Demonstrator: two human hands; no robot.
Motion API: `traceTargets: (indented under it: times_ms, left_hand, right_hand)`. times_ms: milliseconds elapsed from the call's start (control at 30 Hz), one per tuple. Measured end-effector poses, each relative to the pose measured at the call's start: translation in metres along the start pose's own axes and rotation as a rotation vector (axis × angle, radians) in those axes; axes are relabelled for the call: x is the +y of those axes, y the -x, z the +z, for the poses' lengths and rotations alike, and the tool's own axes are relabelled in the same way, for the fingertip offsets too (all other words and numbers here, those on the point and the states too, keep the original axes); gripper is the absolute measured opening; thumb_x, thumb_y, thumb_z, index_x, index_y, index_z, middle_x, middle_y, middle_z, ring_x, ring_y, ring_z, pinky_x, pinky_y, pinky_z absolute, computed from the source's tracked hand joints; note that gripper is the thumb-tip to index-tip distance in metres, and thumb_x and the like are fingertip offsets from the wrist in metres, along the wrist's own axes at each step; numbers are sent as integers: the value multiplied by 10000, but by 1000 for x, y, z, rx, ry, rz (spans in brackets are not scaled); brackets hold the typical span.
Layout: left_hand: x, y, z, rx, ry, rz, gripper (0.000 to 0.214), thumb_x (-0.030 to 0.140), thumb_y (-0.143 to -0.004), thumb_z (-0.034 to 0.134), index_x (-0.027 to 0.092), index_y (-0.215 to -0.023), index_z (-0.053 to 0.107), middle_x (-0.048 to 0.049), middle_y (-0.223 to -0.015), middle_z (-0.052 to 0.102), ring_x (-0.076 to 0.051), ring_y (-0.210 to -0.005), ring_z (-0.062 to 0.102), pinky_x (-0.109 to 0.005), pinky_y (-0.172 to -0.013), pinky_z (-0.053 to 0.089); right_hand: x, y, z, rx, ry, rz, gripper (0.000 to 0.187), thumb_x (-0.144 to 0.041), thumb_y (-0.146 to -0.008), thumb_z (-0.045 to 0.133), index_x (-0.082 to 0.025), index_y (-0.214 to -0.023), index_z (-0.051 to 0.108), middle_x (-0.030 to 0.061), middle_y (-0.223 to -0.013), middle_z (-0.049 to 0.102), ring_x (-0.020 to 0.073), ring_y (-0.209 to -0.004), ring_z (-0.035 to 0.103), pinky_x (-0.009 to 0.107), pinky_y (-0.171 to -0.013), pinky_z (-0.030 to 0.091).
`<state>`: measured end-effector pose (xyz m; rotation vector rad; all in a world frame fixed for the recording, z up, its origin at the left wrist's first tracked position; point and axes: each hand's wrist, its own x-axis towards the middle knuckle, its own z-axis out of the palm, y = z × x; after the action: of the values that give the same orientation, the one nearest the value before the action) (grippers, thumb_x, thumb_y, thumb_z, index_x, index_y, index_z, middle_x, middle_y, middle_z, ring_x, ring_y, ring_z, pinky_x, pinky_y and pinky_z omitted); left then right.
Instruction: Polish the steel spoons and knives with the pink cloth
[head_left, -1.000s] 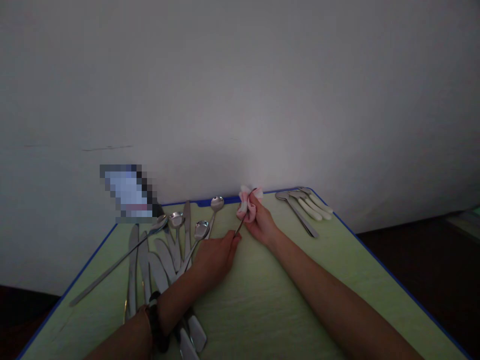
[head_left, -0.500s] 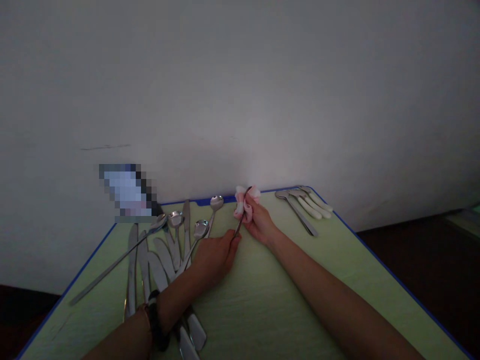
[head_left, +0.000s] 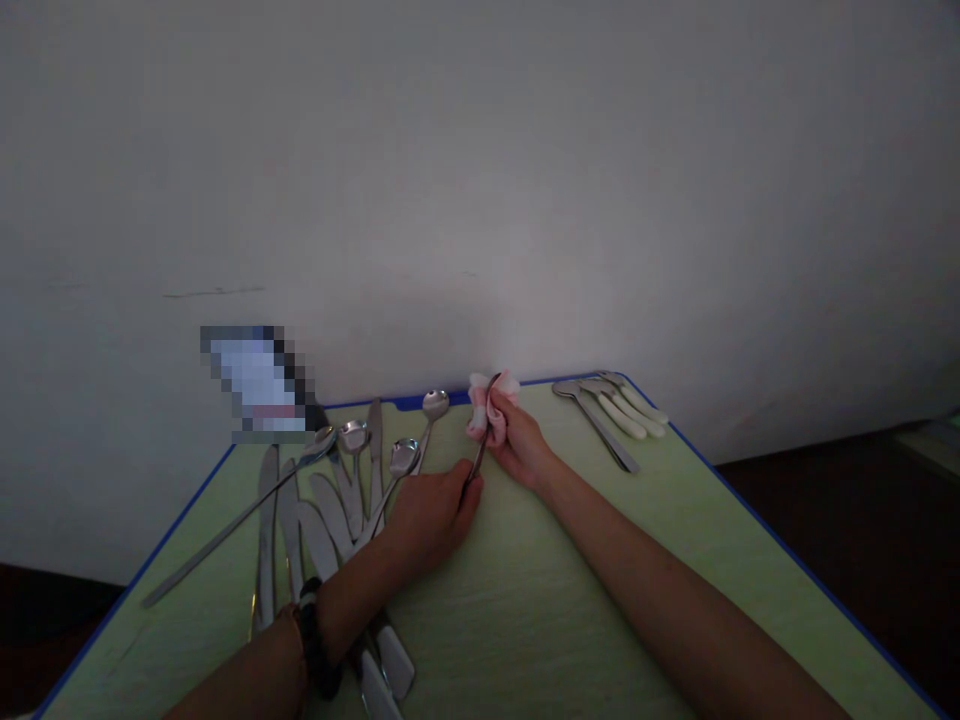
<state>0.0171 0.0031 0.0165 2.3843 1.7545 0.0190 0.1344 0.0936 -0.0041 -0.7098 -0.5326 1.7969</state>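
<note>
My left hand (head_left: pixel 435 512) is closed around the lower part of a slim metal piece of cutlery (head_left: pixel 478 462). It stands tilted, its curved tip upward; turned edge-on, it does not show whether it is a spoon or a fork. Near the tip, my right hand (head_left: pixel 523 443) pinches a crumpled pink and white cloth (head_left: pixel 478 415) against the cutlery. Beside my left hand lie a round-bowled spoon (head_left: pixel 405 457) and another spoon (head_left: pixel 435 404). My left forearm covers parts of several table knives (head_left: pixel 319 540).
A long-handled spoon (head_left: pixel 240 520) lies at the left, below a blurred phone-like screen (head_left: pixel 255 380). At the right rest metal spoons (head_left: pixel 600 430) and white-handled cutlery (head_left: pixel 622 415). The pale green table (head_left: pixel 555 610) has a blue edge and meets the wall (head_left: pixel 480 180).
Both hands keep their grips in nearly the same place. The whole view has shifted very slightly.
</note>
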Motion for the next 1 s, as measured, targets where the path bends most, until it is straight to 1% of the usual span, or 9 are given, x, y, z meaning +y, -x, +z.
traceTargets:
  times_ms: [100,200,367,433,500,600,767,867,1000]
  left_hand:
    - [0,1,0,5,-3,2,308,328,-957,255,187,-954,529,-55,-809,708,-199,-724,676,-268,-621,424]
    - [-1,1,1,23,-6,12,311,330,-954,258,188,-953,535,-54,-802,710,-201,-719,675,-270,-613,419]
    - [-3,-1,4,40,-4,43,334,359,-941,288,194,-867,569,-53,-788,710,-204,-706,670,-275,-601,411]
    - [-3,-1,4,48,1,45,346,368,-937,294,196,-847,579,-53,-784,711,-204,-707,670,-274,-600,409]
    - [-3,0,4,52,5,44,351,370,-936,297,196,-839,586,-54,-793,713,-205,-712,670,-275,-605,412]
    - [-3,1,4,52,6,42,361,369,-937,292,193,-835,590,-58,-815,716,-209,-727,670,-280,-619,420]
    - [-3,0,4,33,-2,38,379,363,-947,267,187,-865,594,-67,-831,715,-200,-747,670,-273,-646,433]
    - [-2,-1,3,27,-7,37,381,357,-948,266,185,-871,596,-70,-837,714,-198,-751,670,-273,-654,440]
    - [-2,-1,2,15,-11,40,389,359,-946,264,183,-862,601,-79,-838,715,-216,-753,673,-291,-655,449]
  right_hand:
    - [-1,1,1,0,-4,1,100,-234,-851,532,-217,-893,621,-35,-826,661,92,-619,563,195,-474,497]
    - [-1,2,1,-15,-21,4,123,-282,-867,511,-230,-911,614,-28,-871,675,102,-665,586,196,-484,498]
    - [-3,2,-1,-98,-55,5,276,-405,-911,398,-234,-948,611,-1,-955,691,137,-785,619,233,-557,529]
    - [-3,2,-2,-115,-54,4,332,-434,-918,361,-226,-966,615,9,-954,694,142,-783,620,243,-566,534]
    - [-3,2,-3,-119,-52,7,348,-436,-919,353,-219,-974,619,14,-956,696,142,-773,619,246,-573,535]
    - [-4,2,-3,-117,-57,4,355,-448,-912,369,-211,-979,623,21,-942,698,141,-745,614,245,-568,530]
    - [-3,3,-2,-147,-27,-30,423,-535,-872,409,-195,-992,629,30,-884,691,127,-674,588,212,-498,492]
    - [-2,3,-2,-150,9,-54,384,-532,-827,506,-210,-1005,616,20,-874,683,116,-661,579,192,-489,475]
    - [2,2,-4,-151,42,-90,336,-487,-740,645,-227,-950,611,-10,-859,664,106,-663,572,197,-500,473]
